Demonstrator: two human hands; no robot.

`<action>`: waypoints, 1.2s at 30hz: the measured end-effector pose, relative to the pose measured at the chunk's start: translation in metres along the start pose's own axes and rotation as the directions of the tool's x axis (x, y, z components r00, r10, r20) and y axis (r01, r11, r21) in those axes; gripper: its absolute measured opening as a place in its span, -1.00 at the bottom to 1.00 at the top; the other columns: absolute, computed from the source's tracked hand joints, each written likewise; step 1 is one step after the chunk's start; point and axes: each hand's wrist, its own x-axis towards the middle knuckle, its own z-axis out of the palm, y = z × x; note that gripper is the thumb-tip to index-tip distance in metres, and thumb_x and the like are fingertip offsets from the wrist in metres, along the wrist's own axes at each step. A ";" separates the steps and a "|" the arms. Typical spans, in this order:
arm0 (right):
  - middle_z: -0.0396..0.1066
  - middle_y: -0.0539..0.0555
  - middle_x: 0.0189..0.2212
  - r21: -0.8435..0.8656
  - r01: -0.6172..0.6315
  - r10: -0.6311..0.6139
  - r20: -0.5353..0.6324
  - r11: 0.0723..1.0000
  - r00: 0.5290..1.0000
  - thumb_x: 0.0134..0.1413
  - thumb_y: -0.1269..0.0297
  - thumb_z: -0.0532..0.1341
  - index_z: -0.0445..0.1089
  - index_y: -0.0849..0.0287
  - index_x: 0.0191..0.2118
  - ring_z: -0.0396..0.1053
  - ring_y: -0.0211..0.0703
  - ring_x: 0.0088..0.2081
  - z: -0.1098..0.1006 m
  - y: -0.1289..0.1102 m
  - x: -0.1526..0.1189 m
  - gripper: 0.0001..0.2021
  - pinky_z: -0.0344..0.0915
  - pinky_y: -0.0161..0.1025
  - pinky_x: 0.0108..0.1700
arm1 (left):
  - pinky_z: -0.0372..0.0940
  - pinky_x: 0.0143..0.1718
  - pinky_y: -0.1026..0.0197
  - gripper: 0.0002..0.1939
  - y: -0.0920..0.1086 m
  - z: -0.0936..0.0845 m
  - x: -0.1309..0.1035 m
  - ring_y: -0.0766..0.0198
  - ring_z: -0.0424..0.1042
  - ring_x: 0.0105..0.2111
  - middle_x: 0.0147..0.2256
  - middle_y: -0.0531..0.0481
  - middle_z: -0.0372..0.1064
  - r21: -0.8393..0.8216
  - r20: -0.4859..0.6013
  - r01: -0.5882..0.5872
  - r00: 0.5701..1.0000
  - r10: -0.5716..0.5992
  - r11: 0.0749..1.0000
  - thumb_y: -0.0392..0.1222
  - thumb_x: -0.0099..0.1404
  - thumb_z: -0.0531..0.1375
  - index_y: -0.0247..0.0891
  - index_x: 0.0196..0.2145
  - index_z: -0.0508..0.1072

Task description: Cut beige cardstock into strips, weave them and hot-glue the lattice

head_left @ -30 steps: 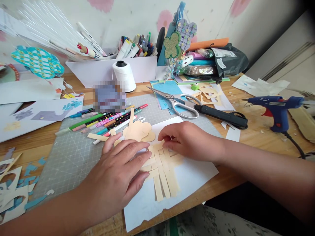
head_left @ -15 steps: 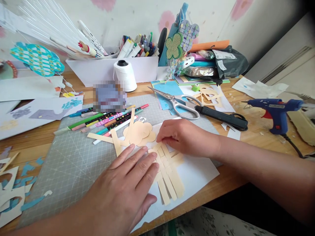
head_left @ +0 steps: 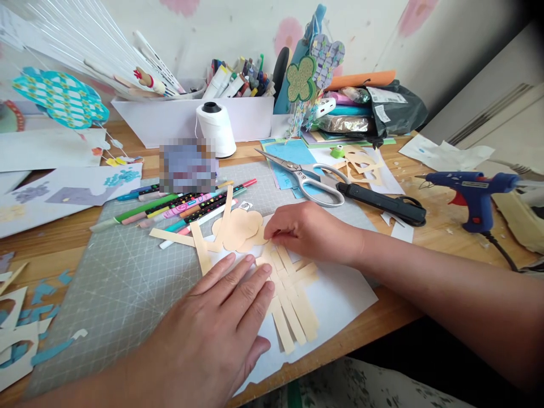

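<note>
Cream paper strips point(head_left: 293, 297) lie woven over and under one another on a white sheet point(head_left: 346, 297). My left hand point(head_left: 229, 309) rests flat on their left side, fingers stretched out and slightly apart. At the far end of the weave, my right hand point(head_left: 304, 229) is closed in a pinch on a cream paper strip; its fingertips are partly hidden. Just behind the hands sit cream cloud-shaped cutouts point(head_left: 238, 228). Several loose cream strips point(head_left: 199, 249) lie beside these cutouts.
Markers point(head_left: 187, 207) spread over the grey cutting mat point(head_left: 114, 283). Silver scissors point(head_left: 301, 175) and a black-handled cutter point(head_left: 382, 202) lie behind my right hand. A blue glue gun point(head_left: 471, 190) stands at the right. White thread point(head_left: 216, 130) stands at the back; blue scraps point(head_left: 42, 292) lie left.
My right hand has shifted slightly left and away from me, at the far end of the woven strips. My left hand stays pressed flat in nearly the same place.
</note>
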 end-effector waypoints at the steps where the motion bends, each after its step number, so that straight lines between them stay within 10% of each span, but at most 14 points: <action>1: 0.54 0.10 -0.35 -0.009 -0.008 0.008 0.017 1.000 1.000 0.06 0.62 0.16 0.53 0.28 -0.29 0.43 -0.19 -0.30 -0.002 -0.002 0.000 -0.79 0.25 -0.29 -0.24 | 0.22 0.16 -0.08 -0.63 0.001 0.000 0.000 -0.01 0.41 0.08 0.08 -0.15 0.45 -0.003 -0.008 0.009 1.000 -0.009 1.000 -0.06 0.40 0.09 -0.29 0.02 0.50; 12: 0.55 0.06 -0.35 0.019 0.020 -0.019 -0.063 1.000 0.998 0.02 0.64 0.18 0.51 0.25 -0.31 0.43 -0.22 -0.31 0.003 -0.002 0.002 -0.78 0.27 -0.32 -0.23 | -0.10 0.31 -0.07 -0.62 0.005 0.007 -0.003 0.04 0.35 0.14 0.11 -0.07 0.43 -0.053 -0.029 0.110 0.993 -0.112 0.992 0.03 0.37 0.15 -0.23 0.01 0.50; 36: 0.49 -0.03 -0.50 -0.074 -0.351 0.357 0.080 0.933 0.931 0.01 0.50 0.19 0.49 0.19 -0.43 0.30 -0.30 -0.49 -0.012 -0.019 -0.001 -0.85 0.05 -0.32 -0.44 | 0.02 0.29 -0.05 -0.60 0.008 0.007 -0.005 0.02 0.33 0.15 0.13 -0.13 0.41 -0.046 -0.031 0.090 0.995 -0.092 0.995 -0.01 0.36 0.16 -0.28 0.05 0.47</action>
